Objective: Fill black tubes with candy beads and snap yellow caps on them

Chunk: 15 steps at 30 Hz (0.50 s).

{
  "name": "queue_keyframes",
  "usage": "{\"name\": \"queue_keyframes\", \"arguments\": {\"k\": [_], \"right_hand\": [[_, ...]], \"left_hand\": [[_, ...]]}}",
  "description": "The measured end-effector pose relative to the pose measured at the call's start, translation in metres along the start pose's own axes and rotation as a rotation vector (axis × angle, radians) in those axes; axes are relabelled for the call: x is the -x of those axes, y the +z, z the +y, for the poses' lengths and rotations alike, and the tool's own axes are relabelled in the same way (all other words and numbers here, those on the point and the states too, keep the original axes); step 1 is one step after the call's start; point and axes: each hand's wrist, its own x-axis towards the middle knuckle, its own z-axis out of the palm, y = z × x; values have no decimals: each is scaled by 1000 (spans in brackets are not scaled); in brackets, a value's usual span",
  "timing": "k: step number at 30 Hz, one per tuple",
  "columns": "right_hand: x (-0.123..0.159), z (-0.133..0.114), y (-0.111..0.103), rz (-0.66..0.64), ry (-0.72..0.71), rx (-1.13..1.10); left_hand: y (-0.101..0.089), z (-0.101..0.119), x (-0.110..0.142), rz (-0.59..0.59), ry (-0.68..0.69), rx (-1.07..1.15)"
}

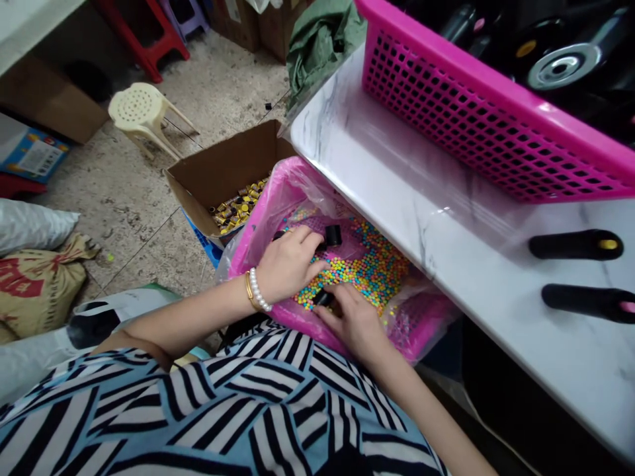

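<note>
Shirt (292, 403) beside basket (421, 336) of pellets (364, 268)

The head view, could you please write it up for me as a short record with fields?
Left hand: over colourful beads, beside a black cylinder; grip unclear
Right hand: black piece between thumb and fingers
Pink basket: lined with clear plastic, holds the beads
Cardboard box: yellow pieces inside
White tabletop: pink crate, two long black items

A little cream stool (135, 106) stands on the spotty floor (136, 248), with a red stool (166, 49) farther back. A tan and red sack (52, 296) sits by a white bag (32, 226).
</note>
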Motion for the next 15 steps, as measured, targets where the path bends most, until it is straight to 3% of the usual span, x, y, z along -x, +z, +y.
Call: {"name": "queue_keyframes", "arguments": {"k": [5, 9, 12, 15], "right_hand": [[7, 5, -25, -145, 454, -729], [18, 10, -48, -182, 606, -1165], [23, 4, -56, -179, 568, -1212], [26, -5, -56, -73, 505, -1001]], "left_hand": [[8, 2, 1, -116, 34, -130], [15, -1, -4, -173, 20, -197], [17, -3, -7, -211, 32, -208], [16, -1, -7, -246, 57, -146]]}}
